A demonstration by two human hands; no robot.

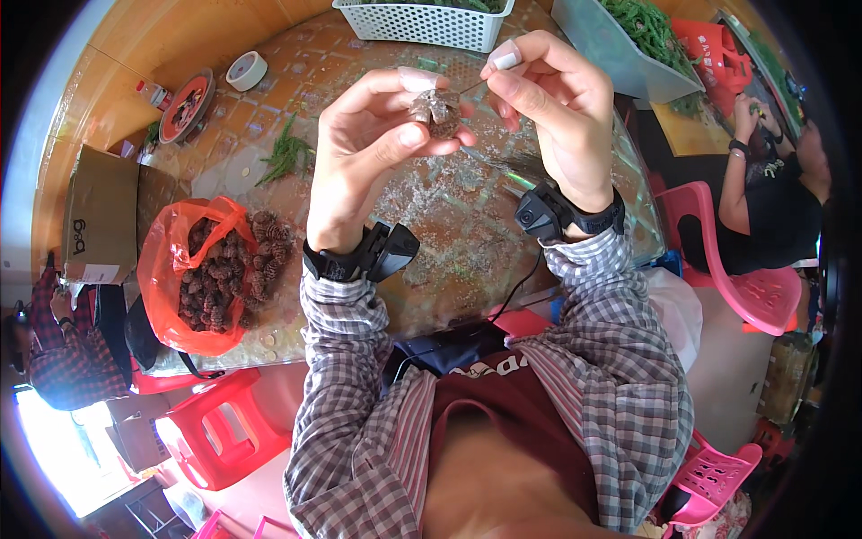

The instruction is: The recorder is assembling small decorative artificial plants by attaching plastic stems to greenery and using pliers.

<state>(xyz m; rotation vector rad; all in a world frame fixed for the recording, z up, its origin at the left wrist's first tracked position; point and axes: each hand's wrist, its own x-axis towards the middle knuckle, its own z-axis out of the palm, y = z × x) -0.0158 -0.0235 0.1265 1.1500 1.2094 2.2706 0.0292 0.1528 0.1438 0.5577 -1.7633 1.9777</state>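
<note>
Above the middle of the table, my left hand (373, 135) holds a small brown pine cone (437, 115) between thumb and fingers. White tape or a bandage wraps its index fingertip. My right hand (561, 99), with white wrapping on its index finger too, pinches a thin dark wire (471, 87) that runs to the top of the cone. Whether the wire is wound around the cone or only touches it, I cannot tell. Both wrists carry black strapped devices. To the left, an orange-red plastic bag (162, 260) stands with several pine cones (211, 292) inside and beside it.
White crumbs litter the table (404, 278). A green sprig (287, 151), a tape roll (246, 71), a red-rimmed plate (202, 85) and a cardboard box (101, 216) lie left. A white basket (431, 25) and a bin of greenery (620, 58) stand behind. Another person (754, 198) sits right.
</note>
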